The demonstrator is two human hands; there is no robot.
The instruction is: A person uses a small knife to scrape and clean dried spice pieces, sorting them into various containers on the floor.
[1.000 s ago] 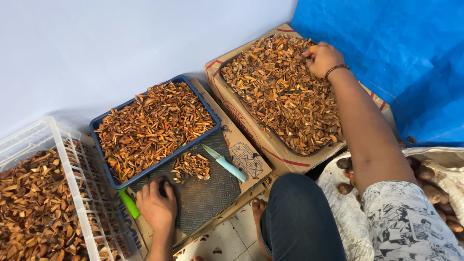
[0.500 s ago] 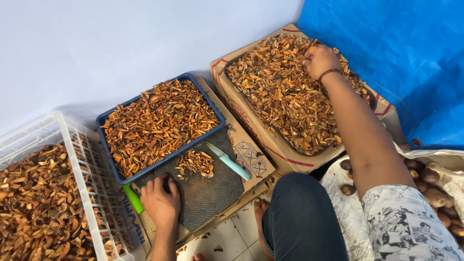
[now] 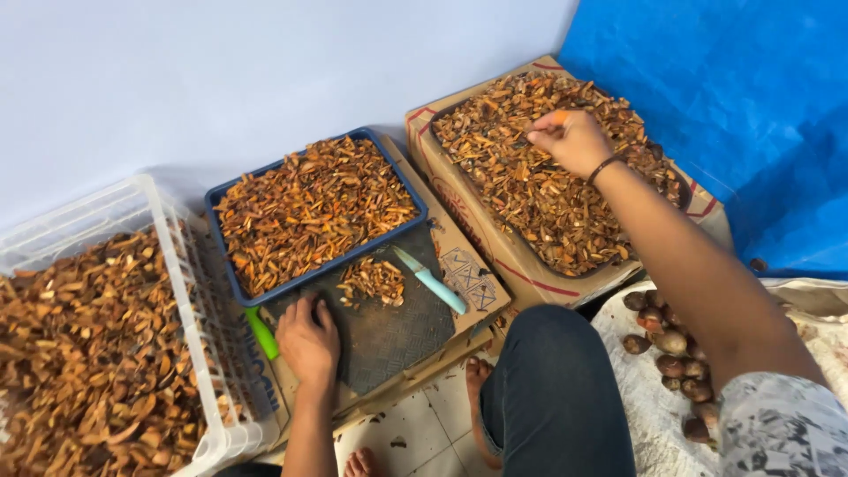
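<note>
Your right hand pinches an orange piece over the cardboard box while your left hand lies flat and empty on the dark mat, near the knife, whose blade could nick it.

white crate cut off at left edge

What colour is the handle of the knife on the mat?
Light blue, on the knife; clearest in the head view.
</note>
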